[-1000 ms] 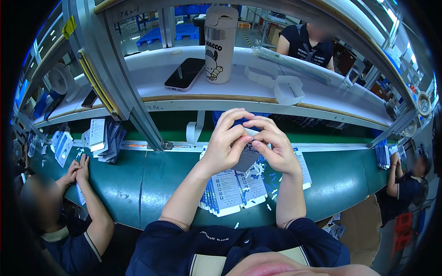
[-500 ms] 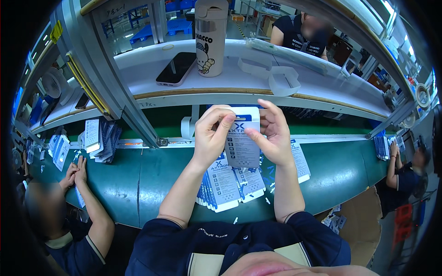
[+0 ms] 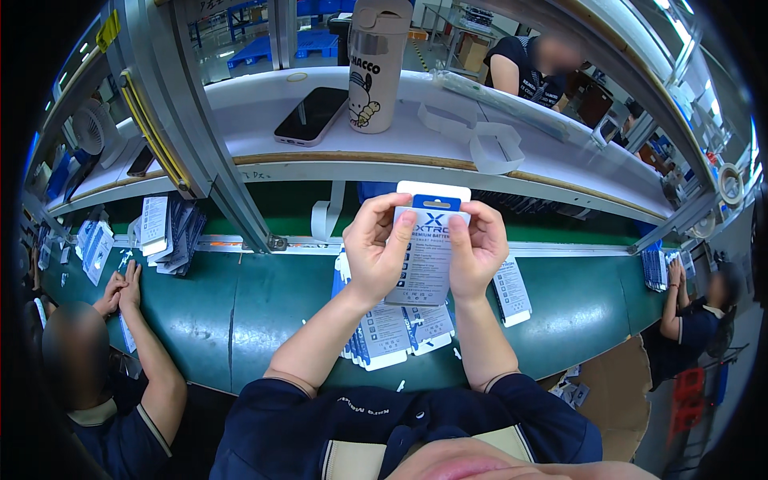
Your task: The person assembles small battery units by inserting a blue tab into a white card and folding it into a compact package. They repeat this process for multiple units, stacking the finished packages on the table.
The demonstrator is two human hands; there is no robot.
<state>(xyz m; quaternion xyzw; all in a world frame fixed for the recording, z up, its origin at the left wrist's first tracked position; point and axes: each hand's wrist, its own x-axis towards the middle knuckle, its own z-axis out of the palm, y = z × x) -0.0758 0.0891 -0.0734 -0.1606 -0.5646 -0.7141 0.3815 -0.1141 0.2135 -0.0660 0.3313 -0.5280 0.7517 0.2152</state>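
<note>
Both hands hold a flat grey and blue cardboard box (image 3: 428, 268) with a hang slot, raised above the green bench. My left hand (image 3: 378, 248) grips its left upper edge, the thumb lying on the front. On the opposite edge, my right hand (image 3: 478, 248) pinches with its thumb also on the front. A white flap stands up behind the box's top. Below lies a fanned stack of similar flat boxes (image 3: 381, 332), partly hidden by the held box and my left arm. Another flat box (image 3: 512, 292) lies right of my right wrist.
A shelf (image 3: 320, 170) runs along the far side, bearing a phone (image 3: 312, 116), a tumbler (image 3: 374, 72) and a curled white strip (image 3: 492, 148). Co-workers sit left and right, and another person is beyond the shelf. A cardboard carton (image 3: 620, 392) stands at lower right. Small white scraps dot the bench.
My right hand has gone from spread fingers beside the box to a pinch on its right edge. The box has shifted slightly right and down, and its slot is now uncovered.
</note>
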